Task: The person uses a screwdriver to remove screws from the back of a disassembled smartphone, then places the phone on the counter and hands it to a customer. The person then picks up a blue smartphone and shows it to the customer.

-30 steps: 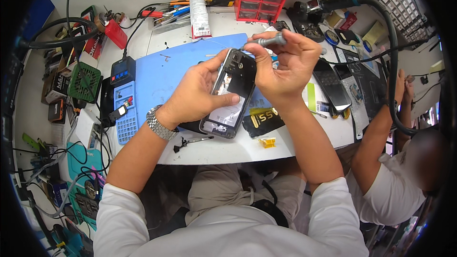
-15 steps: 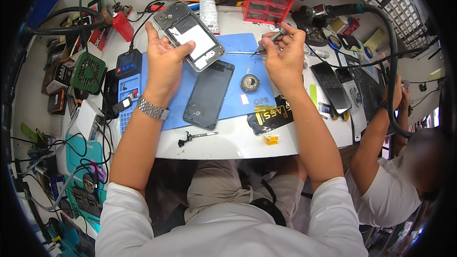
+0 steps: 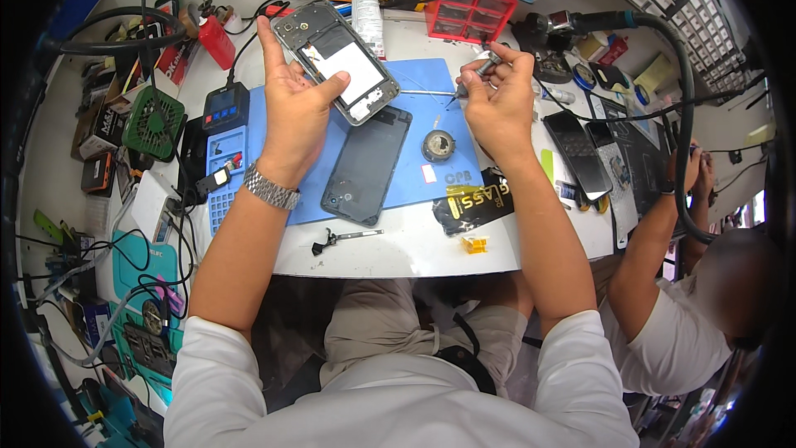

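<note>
Tilted above the blue work mat (image 3: 290, 187) is an opened smartphone body (image 3: 338, 50), a dark frame with a white area inside. My left hand (image 3: 297, 108) is closed on its left and lower edges, thumb on the white part. My right hand (image 3: 503, 99) pinches a slim grey screwdriver (image 3: 489, 65), its thin tip pointing down and left, apart from the phone. A dark phone back cover (image 3: 366, 166) lies on the mat below the phone body. Between the hands sits a small round tin (image 3: 438, 146), with a small pink-edged white piece (image 3: 429, 173) beside it.
Near the table's front lie a small black flex part (image 3: 344, 238), a black-and-gold packet (image 3: 473, 203) and orange tape (image 3: 474, 245). A red drawer box (image 3: 466, 8) stands behind. Another phone (image 3: 576, 153) lies right, where a co-worker (image 3: 663, 307) sits. Cables and a green fan (image 3: 153, 123) are left.
The phone body in my left hand has shifted slightly right and turned a little. My right hand and the screwdriver have moved slightly; both grips stay the same.
</note>
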